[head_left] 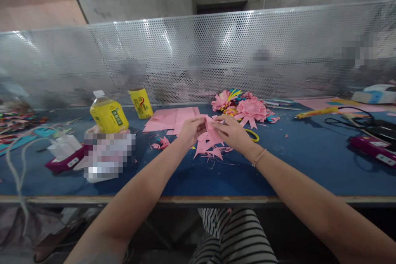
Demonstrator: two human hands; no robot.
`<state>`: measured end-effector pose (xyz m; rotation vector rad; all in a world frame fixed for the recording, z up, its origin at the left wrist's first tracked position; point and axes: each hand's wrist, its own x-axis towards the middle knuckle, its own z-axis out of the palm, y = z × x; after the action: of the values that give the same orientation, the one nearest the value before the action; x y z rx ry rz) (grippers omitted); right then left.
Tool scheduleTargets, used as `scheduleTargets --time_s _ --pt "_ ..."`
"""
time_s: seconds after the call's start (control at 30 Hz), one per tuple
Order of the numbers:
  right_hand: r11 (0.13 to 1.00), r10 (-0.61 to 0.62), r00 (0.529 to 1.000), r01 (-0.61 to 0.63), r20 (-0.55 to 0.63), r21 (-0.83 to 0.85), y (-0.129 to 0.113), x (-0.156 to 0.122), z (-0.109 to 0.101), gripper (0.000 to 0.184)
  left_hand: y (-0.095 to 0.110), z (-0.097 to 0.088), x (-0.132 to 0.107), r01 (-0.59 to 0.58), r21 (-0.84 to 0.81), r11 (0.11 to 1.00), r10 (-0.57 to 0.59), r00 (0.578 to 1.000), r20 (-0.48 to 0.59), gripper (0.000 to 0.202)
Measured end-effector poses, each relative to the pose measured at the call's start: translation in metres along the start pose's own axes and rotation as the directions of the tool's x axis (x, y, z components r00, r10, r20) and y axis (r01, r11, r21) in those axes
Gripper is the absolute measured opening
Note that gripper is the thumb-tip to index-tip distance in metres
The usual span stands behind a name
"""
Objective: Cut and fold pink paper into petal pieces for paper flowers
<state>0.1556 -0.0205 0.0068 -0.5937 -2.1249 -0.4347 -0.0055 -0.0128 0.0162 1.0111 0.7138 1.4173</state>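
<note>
Above the middle of the blue table, my left hand (pixel 192 128) pinches the left side of a piece of pink paper (pixel 211 128). My right hand (pixel 229 130) has its fingers closed on the right side of that same piece. Pink paper scraps (pixel 213 152) and thin slivers lie on the table just below both hands. Left of my left hand is a stack of pink paper sheets (pixel 167 119). Paper flowers (pixel 251 109) in pink, with yellow and blue strips, are heaped behind my right hand. A yellow loop handle (pixel 253 134), perhaps of scissors, shows beside my right wrist.
A bottle of yellow liquid (pixel 109 113) and a yellow canister (pixel 141 103) stand at the left. Purple power strips (pixel 373 148) with cables lie at both sides. A yellow tool (pixel 317 113) rests at the right. A perforated metal screen (pixel 198 57) closes off the back.
</note>
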Motion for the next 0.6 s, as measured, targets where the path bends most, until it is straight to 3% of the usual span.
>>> scheduleTargets --time_s 0.17,0.6 --pt "0.998 -0.059 0.995 0.061 0.084 -0.027 0.0006 -0.0009 0.0018 0.028 0.0028 0.0001 0.0009 0.003 -0.008 1.0 -0.003 1.0 -0.023 0.004" --pt "0.999 -0.046 0.992 0.047 0.118 -0.001 0.0013 -0.0018 0.0061 0.024 0.004 0.0035 -0.0033 -0.009 0.036 0.999 0.009 1.0 -0.002 0.013"
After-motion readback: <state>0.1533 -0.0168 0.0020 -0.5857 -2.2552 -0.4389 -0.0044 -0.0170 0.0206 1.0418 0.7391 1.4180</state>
